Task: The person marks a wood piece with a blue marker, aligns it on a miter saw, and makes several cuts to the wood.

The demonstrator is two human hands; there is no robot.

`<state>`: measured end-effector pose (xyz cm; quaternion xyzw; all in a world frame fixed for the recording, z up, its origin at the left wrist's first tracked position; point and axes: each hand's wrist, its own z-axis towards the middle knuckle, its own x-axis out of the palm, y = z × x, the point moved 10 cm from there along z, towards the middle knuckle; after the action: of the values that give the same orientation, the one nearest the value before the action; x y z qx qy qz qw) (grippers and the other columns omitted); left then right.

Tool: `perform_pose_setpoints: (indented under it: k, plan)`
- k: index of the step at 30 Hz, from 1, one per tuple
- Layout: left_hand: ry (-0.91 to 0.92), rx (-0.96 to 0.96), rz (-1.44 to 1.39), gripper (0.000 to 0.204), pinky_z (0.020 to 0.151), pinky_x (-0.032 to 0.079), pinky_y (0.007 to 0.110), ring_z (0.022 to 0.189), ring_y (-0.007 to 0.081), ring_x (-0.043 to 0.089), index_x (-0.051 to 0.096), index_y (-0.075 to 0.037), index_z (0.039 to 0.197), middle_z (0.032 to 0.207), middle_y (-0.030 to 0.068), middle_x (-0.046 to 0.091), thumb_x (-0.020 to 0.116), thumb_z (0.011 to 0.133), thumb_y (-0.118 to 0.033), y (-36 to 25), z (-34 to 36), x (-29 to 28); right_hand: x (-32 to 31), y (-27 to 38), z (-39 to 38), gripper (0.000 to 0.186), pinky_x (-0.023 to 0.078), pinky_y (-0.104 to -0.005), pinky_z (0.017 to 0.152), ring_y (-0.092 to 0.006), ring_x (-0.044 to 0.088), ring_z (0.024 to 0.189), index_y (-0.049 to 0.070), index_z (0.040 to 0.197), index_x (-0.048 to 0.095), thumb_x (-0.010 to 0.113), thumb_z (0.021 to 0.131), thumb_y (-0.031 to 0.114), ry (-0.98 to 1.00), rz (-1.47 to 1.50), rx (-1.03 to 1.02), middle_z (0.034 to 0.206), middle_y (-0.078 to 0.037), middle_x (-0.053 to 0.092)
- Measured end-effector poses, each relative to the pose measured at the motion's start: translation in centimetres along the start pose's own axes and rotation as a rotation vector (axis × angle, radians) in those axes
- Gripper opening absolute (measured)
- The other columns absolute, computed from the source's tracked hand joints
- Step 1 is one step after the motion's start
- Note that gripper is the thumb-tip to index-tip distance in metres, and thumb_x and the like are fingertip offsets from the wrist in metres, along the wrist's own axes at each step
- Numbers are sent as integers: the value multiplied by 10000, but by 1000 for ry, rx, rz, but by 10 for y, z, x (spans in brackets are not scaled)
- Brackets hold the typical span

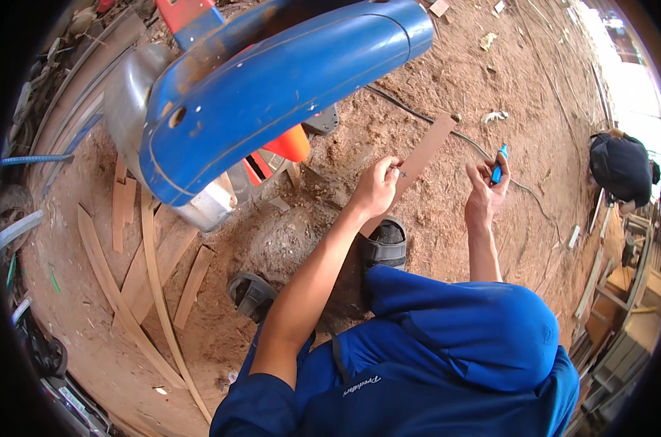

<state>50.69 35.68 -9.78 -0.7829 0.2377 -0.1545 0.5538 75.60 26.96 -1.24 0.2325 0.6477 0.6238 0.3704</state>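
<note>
My left hand (375, 191) is closed around the edge of a thin, flat strip of brown wood (427, 151), which slants up and away to the right. A small dark cross-shaped mark shows on the wood beside my fingers. To the right, my right hand (483, 195) grips a bright blue marker pen (499, 166), pointing upward and held apart from the strip. The strip's lower end passes behind my left hand, toward my sandalled foot (386, 244).
A large machine with a curved blue housing (272, 95) and orange parts stands close at upper left. Wooden strips (155, 269) lie on the sawdust-covered ground. A dark cable (465, 138) crosses it. At far right a person in dark clothing (620, 167) bends near stacked timber (629, 313).
</note>
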Motion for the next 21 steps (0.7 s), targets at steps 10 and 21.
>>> perform_pose_setpoints:
  k: [10,21]
  plan:
    - [104,-137,-407,300,818,510,255,916,94,630,595,6,1296,1034,54,695,503,1035,-110,20,-5,12,31,8,-16,544,628,-377,842,-285,660,1113,72,1462,373,618,978,36,135,125,192,1270,-126,510]
    - [136,-83,-444,316,746,567,287,928,129,677,638,-53,1285,1091,82,720,620,980,-134,8,-20,26,72,2,-35,851,573,-333,849,-228,659,1036,16,1520,289,790,833,4,394,-102,177,1345,-134,448]
